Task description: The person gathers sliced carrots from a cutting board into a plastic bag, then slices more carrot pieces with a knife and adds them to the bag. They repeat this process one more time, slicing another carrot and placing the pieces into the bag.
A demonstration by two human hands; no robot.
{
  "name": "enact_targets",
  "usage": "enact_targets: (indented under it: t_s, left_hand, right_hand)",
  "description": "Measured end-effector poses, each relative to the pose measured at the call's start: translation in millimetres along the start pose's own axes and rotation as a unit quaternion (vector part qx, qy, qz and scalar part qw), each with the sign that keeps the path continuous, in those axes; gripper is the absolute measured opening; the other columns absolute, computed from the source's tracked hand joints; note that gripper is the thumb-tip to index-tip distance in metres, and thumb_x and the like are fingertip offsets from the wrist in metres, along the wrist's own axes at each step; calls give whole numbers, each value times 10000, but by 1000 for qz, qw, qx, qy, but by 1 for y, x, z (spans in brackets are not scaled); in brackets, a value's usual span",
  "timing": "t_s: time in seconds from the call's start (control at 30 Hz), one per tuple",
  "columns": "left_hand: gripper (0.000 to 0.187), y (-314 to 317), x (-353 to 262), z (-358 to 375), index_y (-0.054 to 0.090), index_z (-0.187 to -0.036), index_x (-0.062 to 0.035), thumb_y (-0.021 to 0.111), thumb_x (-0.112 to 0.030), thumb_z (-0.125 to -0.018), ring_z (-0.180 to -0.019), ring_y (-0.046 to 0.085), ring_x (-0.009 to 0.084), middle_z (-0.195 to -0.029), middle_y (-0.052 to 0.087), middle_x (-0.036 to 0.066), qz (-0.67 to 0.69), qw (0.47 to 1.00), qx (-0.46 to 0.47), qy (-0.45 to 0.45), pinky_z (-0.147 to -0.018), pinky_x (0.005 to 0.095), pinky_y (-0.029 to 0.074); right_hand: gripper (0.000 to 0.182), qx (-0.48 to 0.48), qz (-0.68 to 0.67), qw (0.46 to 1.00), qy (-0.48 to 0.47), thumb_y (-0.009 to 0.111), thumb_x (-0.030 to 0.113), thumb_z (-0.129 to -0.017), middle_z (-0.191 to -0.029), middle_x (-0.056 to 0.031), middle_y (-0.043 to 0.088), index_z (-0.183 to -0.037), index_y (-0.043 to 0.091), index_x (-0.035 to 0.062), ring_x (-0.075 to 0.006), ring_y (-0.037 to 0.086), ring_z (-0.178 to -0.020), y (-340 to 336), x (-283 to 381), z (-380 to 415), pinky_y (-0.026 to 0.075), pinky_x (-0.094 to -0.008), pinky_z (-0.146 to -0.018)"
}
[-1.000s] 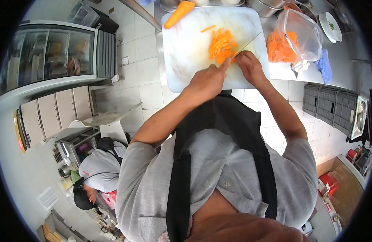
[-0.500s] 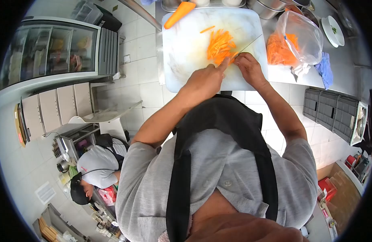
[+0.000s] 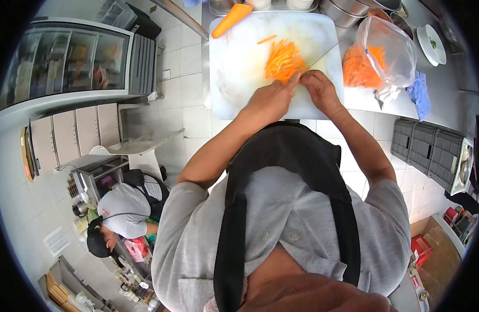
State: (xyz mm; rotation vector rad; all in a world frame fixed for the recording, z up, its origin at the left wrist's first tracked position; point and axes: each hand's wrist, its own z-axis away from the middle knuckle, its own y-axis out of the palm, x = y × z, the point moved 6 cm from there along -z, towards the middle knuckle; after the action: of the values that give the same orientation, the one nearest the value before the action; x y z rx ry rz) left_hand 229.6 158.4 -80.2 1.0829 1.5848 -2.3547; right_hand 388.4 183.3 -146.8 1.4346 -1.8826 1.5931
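Observation:
On the white cutting board (image 3: 231, 75), my left hand (image 3: 273, 101) is closed on a knife (image 3: 323, 54), its handle hidden by the fingers. The thin blade points up and to the right. Just right of the blade, my right hand (image 3: 321, 91) has curled fingers pressed down at the board; whatever they hold is hidden. A pile of orange strips, apparently carrot (image 3: 283, 60), lies against the left fingertips. One loose strip (image 3: 266, 39) is above the pile, and a large orange piece (image 3: 231, 21) rests at the board's upper left corner.
Right of the board are a clear plastic bag (image 3: 387, 49) with orange shreds (image 3: 361, 67), a blue cloth (image 3: 418, 96) and a white bowl (image 3: 430, 46). Metal containers (image 3: 343, 13) stand behind. A co-worker in a cap (image 3: 127, 210) is at lower left. Grey crates (image 3: 426, 151) are at right.
My left index finger has drawn in slightly beside the knife. Both hands remain close together over the board. The co-worker's forearm shows more, and the whole view has shifted a little.

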Motion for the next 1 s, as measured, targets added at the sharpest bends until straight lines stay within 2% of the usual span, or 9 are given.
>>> enact_targets:
  t_s: [0.07,0.27,0.37,0.43,0.57,0.67,0.73,0.83,1.0]
  left_hand:
    - [591,-2,-2,9,302,-1549,-134,491,-161,-990,-977,639,428,-1068,625,297,-26,996,70,-58,-858,472,503]
    - [593,19,10,-12,298,-1539,-89,502,-146,-985,-909,647,429,-1025,633,275,13,999,-43,20,-821,497,507]
    - [585,9,-2,6,309,-1538,-94,498,-155,-987,-902,644,417,-1021,634,269,-40,994,63,-75,-818,496,506]
    - [581,23,3,-7,313,-1541,-129,476,-157,-985,-1011,628,449,-1085,638,304,12,999,-14,-50,-890,478,495]
    - [565,13,-6,-5,339,-1521,-53,501,-150,-989,-923,648,419,-1015,645,279,-16,999,-21,-31,-816,483,513]
    - [569,20,0,1,337,-1520,-50,507,-149,-987,-950,643,430,-1040,641,294,-16,996,23,-85,-841,490,507]
    - [573,28,3,-16,339,-1521,-57,514,-154,-984,-962,637,443,-1065,635,306,46,994,-96,13,-860,495,501]
    - [573,17,-5,2,341,-1516,-51,520,-163,-983,-974,633,450,-1066,636,310,8,998,5,-68,-873,494,497]
    - [580,36,3,-10,339,-1522,-68,526,-170,-982,-994,628,441,-1065,638,300,30,996,-75,-32,-885,491,489]
  right_hand:
    - [178,1,4,1000,-5,627,-16,-882,-1045,-126,651,-1043,678,41,-302,636,-995,1,-6,1,535,-344,-856]
    - [161,3,11,999,-44,618,-19,-880,-1033,-130,649,-1018,671,44,-306,639,-983,-4,1,-5,540,-348,-835]
    - [174,6,-1,999,-46,623,-17,-872,-1031,-127,649,-1023,672,55,-310,638,-980,-2,-5,-3,541,-355,-833]
    - [185,4,-9,998,-56,627,-14,-867,-1031,-125,650,-1030,673,62,-313,638,-978,0,-5,-1,541,-359,-833]
    - [198,11,-8,998,-61,632,-17,-854,-1028,-126,651,-1033,673,58,-310,638,-974,-2,-8,-1,542,-366,-833]
    - [201,8,-17,997,-74,629,-19,-852,-1019,-126,647,-1034,672,53,-307,637,-973,-3,-6,-5,541,-365,-834]
    - [201,13,-22,996,-90,628,-19,-853,-1013,-126,644,-1035,672,52,-306,636,-971,-3,-4,-5,541,-364,-836]
    - [187,33,-25,996,-79,622,-20,-853,-1001,-129,638,-1019,668,49,-310,632,-960,-6,-9,-4,541,-366,-831]
    - [155,33,10,994,-104,617,-29,-841,-998,-130,635,-974,654,42,-313,627,-948,-4,-13,-4,540,-366,-822]
